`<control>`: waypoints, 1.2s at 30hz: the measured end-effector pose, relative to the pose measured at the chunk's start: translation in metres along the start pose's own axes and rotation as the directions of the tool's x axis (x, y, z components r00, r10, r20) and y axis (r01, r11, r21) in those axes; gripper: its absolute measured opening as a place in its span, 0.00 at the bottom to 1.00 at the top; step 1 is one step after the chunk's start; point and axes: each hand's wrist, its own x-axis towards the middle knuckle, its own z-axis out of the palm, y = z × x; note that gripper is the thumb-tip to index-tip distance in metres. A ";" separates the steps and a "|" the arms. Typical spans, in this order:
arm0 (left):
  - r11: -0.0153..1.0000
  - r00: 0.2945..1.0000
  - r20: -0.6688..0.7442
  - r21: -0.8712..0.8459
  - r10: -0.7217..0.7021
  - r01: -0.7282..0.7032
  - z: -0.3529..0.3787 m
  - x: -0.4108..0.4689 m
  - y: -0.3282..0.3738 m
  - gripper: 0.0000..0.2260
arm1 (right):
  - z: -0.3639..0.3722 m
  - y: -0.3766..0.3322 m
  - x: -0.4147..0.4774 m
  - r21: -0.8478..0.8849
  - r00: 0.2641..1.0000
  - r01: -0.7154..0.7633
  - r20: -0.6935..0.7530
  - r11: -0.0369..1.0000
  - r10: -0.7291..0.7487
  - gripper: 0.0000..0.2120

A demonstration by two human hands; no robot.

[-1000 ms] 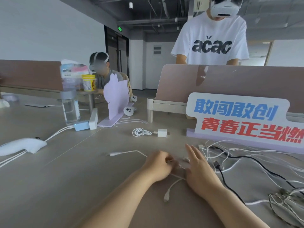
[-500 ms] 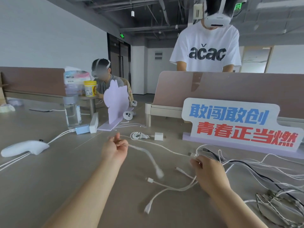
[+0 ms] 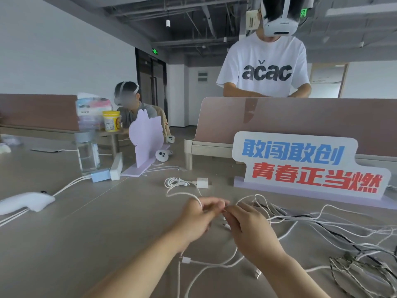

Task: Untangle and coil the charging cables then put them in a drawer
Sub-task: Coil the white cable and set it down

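A tangle of white and black charging cables (image 3: 322, 224) sprawls over the right part of the table. My left hand (image 3: 197, 218) and my right hand (image 3: 249, 226) meet just above the table, fingertips together, both pinching one white cable (image 3: 182, 193) that loops out to the left behind my left hand. More of the white cable hangs below my hands, with a plug end (image 3: 185, 259) lying on the table. A coiled white cable with a charger block (image 3: 187, 182) lies farther back. No drawer is in view.
A printed sign (image 3: 305, 166) stands behind the cables at right. At the left are a white controller (image 3: 23, 202), a water bottle (image 3: 87, 151), a blue adapter (image 3: 101, 174) and a lilac cut-out stand (image 3: 146, 140). Two people wearing headsets are beyond the desk dividers.
My left hand, which had pulled a cable up and out to the left, has come back to meet my right hand at the middle. The cable loop now trails behind it.
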 end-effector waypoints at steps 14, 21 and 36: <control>0.812 0.771 -0.551 -0.579 -0.320 -0.076 -0.074 0.023 0.004 0.07 | -0.009 0.016 0.000 0.091 0.976 -0.216 0.043 0.972 0.213 0.12; 0.985 0.986 -0.006 -0.030 -0.169 0.169 -0.010 0.000 0.009 0.16 | 0.000 0.003 -0.001 0.005 0.999 -0.018 0.038 1.000 0.018 0.11; 0.841 0.765 -0.597 -0.522 -0.240 -0.143 -0.050 0.022 0.002 0.10 | -0.007 0.023 0.002 0.041 0.901 -0.422 -0.090 0.906 0.424 0.11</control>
